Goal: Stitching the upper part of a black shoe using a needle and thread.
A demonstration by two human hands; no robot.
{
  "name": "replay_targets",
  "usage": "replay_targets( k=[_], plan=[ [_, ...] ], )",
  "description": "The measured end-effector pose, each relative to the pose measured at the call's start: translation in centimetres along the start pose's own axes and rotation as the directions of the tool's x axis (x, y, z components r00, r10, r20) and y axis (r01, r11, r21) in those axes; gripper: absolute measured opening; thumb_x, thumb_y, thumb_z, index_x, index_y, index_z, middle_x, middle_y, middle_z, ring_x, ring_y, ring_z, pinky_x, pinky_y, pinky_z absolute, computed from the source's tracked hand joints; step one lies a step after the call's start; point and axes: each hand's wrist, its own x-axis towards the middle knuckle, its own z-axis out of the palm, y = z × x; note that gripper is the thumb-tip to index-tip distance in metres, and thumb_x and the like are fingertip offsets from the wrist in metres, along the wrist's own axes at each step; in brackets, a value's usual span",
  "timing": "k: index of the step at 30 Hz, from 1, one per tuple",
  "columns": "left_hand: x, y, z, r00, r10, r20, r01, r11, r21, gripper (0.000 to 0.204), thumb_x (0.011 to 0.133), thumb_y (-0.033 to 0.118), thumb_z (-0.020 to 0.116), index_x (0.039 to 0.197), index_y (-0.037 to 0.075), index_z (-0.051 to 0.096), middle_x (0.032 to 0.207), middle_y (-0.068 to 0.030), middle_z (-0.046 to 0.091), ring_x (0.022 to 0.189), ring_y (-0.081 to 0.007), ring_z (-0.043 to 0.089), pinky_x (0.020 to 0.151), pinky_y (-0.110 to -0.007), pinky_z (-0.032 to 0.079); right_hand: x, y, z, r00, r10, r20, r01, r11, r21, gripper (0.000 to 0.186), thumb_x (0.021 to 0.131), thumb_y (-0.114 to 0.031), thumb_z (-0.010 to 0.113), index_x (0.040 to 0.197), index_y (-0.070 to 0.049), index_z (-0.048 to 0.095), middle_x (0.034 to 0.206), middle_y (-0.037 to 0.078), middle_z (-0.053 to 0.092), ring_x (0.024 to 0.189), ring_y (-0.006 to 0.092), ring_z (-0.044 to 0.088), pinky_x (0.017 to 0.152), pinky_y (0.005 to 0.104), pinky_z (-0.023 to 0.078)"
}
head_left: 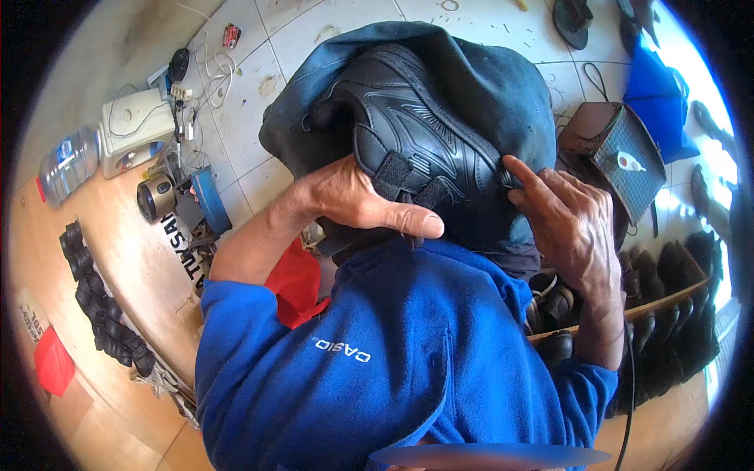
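Observation:
A black sneaker [436, 137] with hook-and-loop straps [393, 174] lies on its side on a dark cloth [503, 86] draped over my lap. My left hand [357, 200] grips it at the strap end, the thumb stretched across in front and the other fingers hidden behind the shoe. At the shoe's right end, beside the sole edge, is my right hand [561, 208]. Its index finger and thumb come together there and the other fingers are curled. Whatever is between those fingertips is too small to make out.
To the right stand a dark box-shaped bag [613, 149], a blue bag [658, 98] and a wooden rack [667, 286] with several shoes. On the left are a plastic water jug [69, 165], a beige machine [137, 125], cables and a blue box [210, 200]. A sandal [572, 22] lies on the tiles.

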Motion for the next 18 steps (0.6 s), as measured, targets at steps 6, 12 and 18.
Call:
replay_targets(
  k=[6,12,18],
  plan=[
    [-1.4,0.0,-1.6,0.989,-0.099,0.112,0.126,0.957,-0.263,0.064,0.073,0.027,0.076,0.124,-0.004,0.051,0.119,-0.0141,0.057,0.114,-0.0248,0.051,0.101,-0.036,0.036,-0.3,1.4,-0.1,0.993,0.016,-0.115,-0.03,0.992,-0.119,0.036,0.075,-0.028,0.074,0.106,-0.011,0.065,0.065,0.003,0.062,0.056,0.0187,0.063,0.049,0.0317,0.05],
    [-3.0,-0.9,-1.4,0.986,-0.043,-0.162,-0.003,0.962,-0.272,0.037,0.072,0.001,0.061,0.11,-0.003,0.061,0.109,-0.0136,0.065,0.106,-0.0197,0.058,0.092,-0.031,0.043,-3.7,4.9,-1.2,0.843,0.434,-0.318,-0.505,0.843,-0.186,0.055,0.067,-0.036,0.082,0.115,-0.017,0.065,0.073,0.006,0.07,0.061,0.0148,0.067,0.054,0.0294,0.053],
    [-1.7,-1.5,0.4,0.82,0.306,-0.483,0.021,0.828,0.561,0.017,0.07,-0.005,0.066,0.086,-0.001,0.068,0.081,-0.0122,0.071,0.073,-0.0224,0.07,0.066,-0.032,0.052,-5.3,3.8,-0.5,0.798,0.535,-0.276,-0.525,0.843,0.117,0.06,0.071,-0.018,0.079,0.127,-0.018,0.057,0.091,0.008,0.071,0.073,0.0151,0.067,0.062,0.0327,0.054]
  ],
)
